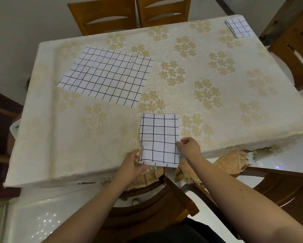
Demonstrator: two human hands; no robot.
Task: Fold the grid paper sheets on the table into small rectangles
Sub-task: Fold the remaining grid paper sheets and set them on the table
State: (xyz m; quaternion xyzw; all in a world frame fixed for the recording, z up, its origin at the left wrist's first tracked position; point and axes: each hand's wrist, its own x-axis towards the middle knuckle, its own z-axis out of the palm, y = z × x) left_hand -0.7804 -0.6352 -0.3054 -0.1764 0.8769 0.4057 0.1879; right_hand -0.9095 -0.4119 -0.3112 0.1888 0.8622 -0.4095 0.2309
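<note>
Folded grid paper (pixel 159 139), bearing no readable writing, is pinched at its near edges by both hands: left (pixel 133 163), right (pixel 189 148).

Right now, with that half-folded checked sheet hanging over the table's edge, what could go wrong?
The folded sheet overhangs the near edge of the table, held at its sides by the left hand and right hand, so a crease pressed there may lack support and come out crooked. Its layers already look misaligned along the right side, which could carry into the next fold. If released, it might slip off.
</note>
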